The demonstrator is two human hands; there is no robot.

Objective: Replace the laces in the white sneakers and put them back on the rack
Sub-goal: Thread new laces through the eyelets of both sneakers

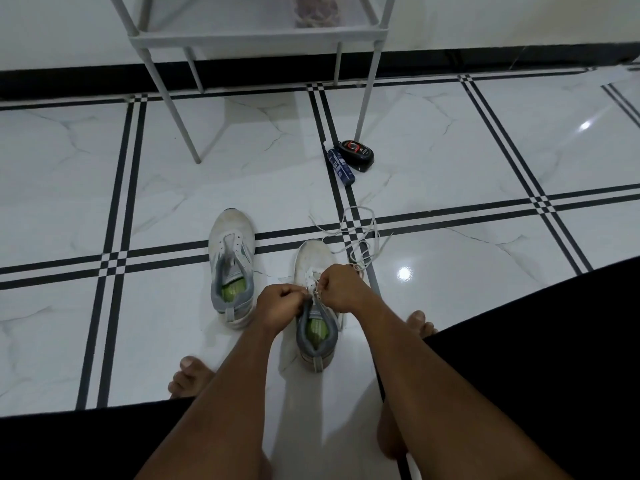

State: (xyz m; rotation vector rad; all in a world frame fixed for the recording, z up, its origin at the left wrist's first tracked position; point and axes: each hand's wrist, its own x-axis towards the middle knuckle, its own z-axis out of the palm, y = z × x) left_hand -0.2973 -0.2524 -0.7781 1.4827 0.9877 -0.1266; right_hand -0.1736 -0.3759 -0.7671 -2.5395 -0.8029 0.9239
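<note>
fingers: both sets curled tight, pinching thin white lace (314,293) at the top eyelets; exact fingertip contact hidden behind knuckles.
L hand (280,303): held lace end on left side of the tongue, wrist low over the collar.
R hand (341,285): held the other end, knuckles over the upper eyelet row.
right sneaker (317,320): stood on the floor between the bare feet, toe pointing away; white mesh-like upper, grey padded collar, green insole, scuffed toe.
left sneaker (231,268): just beside it to the left, apart from hands; eyelets looked empty, tongue up.
loose laces (360,233): limp tangled pile on tile just past the right sneaker's toe.
rack (258,39): pale tube frame w/ shelf, well beyond the shoes.
polish tin + tube (349,159): dark, glossy, near a rack leg.
floor (467,140): glossy marble-look tile, black stripes.
risk 1: uneven pull → lace ends mismatched, redo req'd.
risk 2: skipped eyelet, view blocked by own hands.
risk 3: slick tile → shoe could slide under tension, nothing braced it.
risk 4: old pile near → could grab wrong lace for left sneaker.
</note>
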